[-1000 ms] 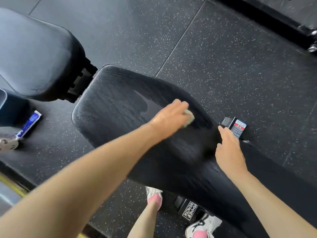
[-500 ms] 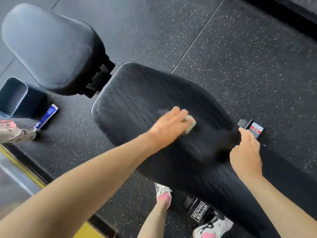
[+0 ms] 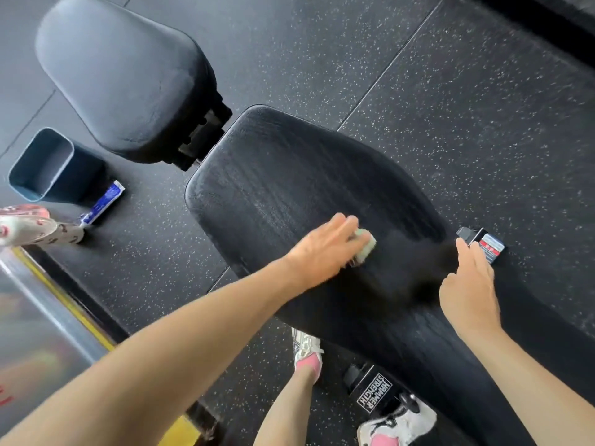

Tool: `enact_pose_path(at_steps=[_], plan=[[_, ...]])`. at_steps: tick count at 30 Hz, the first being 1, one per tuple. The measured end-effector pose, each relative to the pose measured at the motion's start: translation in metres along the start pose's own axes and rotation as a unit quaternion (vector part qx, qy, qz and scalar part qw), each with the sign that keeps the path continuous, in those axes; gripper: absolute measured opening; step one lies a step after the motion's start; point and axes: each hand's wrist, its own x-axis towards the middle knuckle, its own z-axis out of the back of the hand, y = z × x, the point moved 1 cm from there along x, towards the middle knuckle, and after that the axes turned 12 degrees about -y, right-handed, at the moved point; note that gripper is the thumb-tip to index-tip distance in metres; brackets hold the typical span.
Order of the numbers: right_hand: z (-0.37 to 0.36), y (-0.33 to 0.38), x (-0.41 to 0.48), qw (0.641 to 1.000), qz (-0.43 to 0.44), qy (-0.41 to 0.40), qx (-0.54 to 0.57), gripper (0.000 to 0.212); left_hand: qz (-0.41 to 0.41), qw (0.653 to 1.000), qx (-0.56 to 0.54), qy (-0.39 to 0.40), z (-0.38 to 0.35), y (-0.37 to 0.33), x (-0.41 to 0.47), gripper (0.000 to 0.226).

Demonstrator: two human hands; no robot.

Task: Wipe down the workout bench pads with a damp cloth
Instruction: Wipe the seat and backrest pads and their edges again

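Still pressing the cloth (image 3: 367, 247) flat onto the long back pad (image 3: 289, 188) with the left hand (image 3: 325, 249), fingers straight and laid over it, a shade further down the pad than half a second ago. Keeps the right hand (image 3: 467, 291) resting on the pad's right-hand edge as before, fingers loosely extended and gripping nothing, fingertips just short of the red-and-blue label (image 3: 491, 249) on the frame. Takes in more of the left side than earlier, with the grey-blue bin (image 3: 38, 175) whole at middle left rather than cut by the edge.

Pale green and folded small, lying at frame centre on the pad's middle stretch, mostly hidden beneath the fingers with only one end poking out past the fingertips. Black and grained under it, streaked with fine lengthwise lines, a duller grey sheen toward the upper end. Separated by a hinge gap from the smoother seat pad (image 3: 122, 75) at upper left.

Below, black rubber floor (image 3: 483, 123) flecked with white, jointed in large tiles. Just beside the bin, a blue-and-white tube (image 3: 103, 204). At far left a patterned shoe (image 3: 29, 226) and a yellow strip (image 3: 64, 300) along a metal edge. At bottom, pink-and-white trainers (image 3: 307, 352) either side of a black bracket (image 3: 375, 394) lettered HAMMER STRENGTH.
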Motion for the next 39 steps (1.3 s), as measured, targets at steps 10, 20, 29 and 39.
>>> enact_pose_path(at_steps=[10, 20, 29, 39], plan=[[0.009, -0.031, -0.027, 0.999, -0.030, -0.017, -0.007, 0.059, 0.124, 0.990, -0.010, -0.068, -0.034, -0.084, 0.011, 0.052], [0.023, -0.089, -0.038, 0.998, -0.055, -0.019, -0.018, 0.059, 0.359, 0.915, 0.012, -0.183, -0.030, -0.057, 0.053, 0.057], [0.033, -0.117, -0.046, 0.997, -0.073, -0.020, -0.017, 0.057, -0.024, 0.999, -0.021, -0.037, -0.051, -0.101, 0.055, 0.045], [0.033, -0.135, -0.055, 0.997, -0.072, -0.019, 0.000, 0.056, -0.157, 0.987, -0.001, 0.028, -0.078, -0.161, 0.069, 0.058]])
